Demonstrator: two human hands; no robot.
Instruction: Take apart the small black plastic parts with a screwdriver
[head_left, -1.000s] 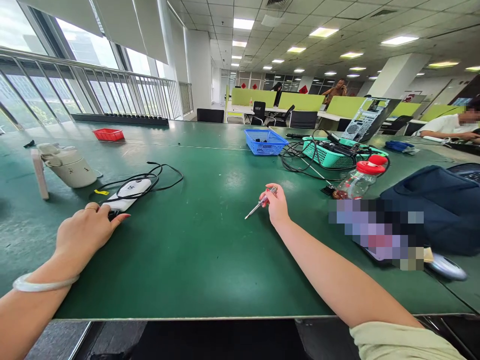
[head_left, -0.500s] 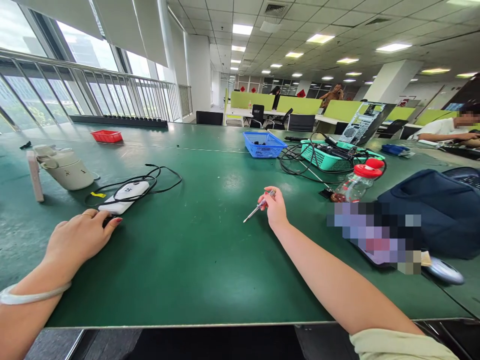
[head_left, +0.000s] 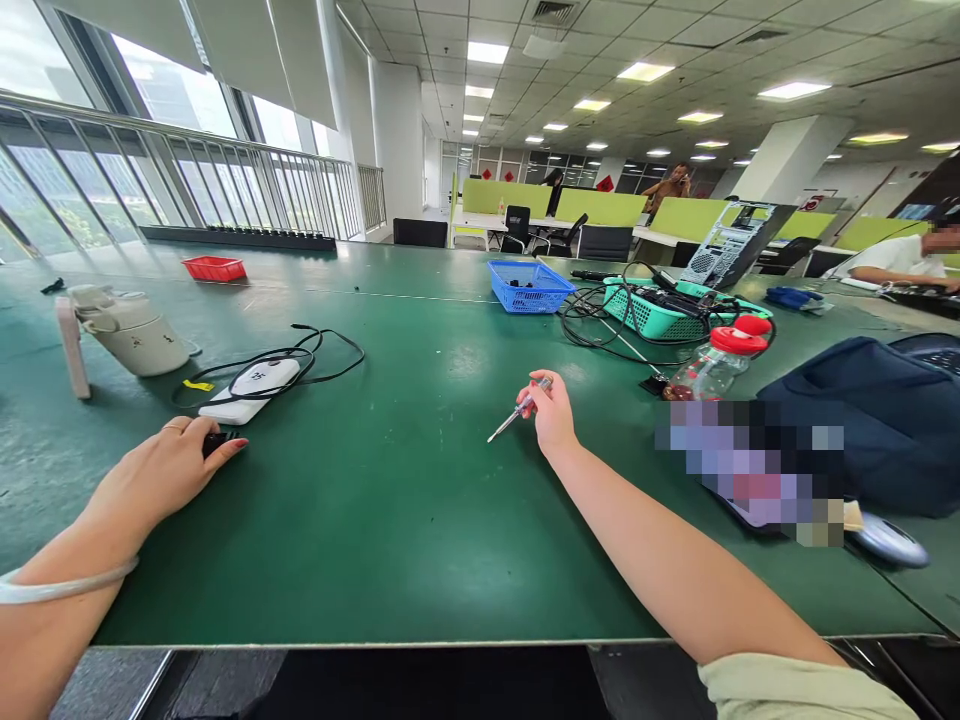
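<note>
My right hand [head_left: 553, 412] is closed round a small screwdriver [head_left: 516, 410] with a clear handle, its metal tip pointing down-left just above the green table [head_left: 405, 500]. My left hand [head_left: 161, 468] lies on the table at the left, fingers curled over a small black object [head_left: 217, 441] that is mostly hidden. Just beyond it lies a white power bank [head_left: 251, 390] wrapped in a black cable [head_left: 315, 350].
A cream kettle [head_left: 135, 335] and a red tray [head_left: 215, 268] stand at the left. A blue basket [head_left: 529, 285], a green basket of cables [head_left: 667, 305], a red-capped bottle [head_left: 712, 365] and a dark blue bag [head_left: 862, 420] crowd the right. A seated person [head_left: 904, 262] works far right.
My left hand has slid a little toward me, off the end of the power bank, with the small black object under its fingers. My right hand has kept still with the screwdriver.
</note>
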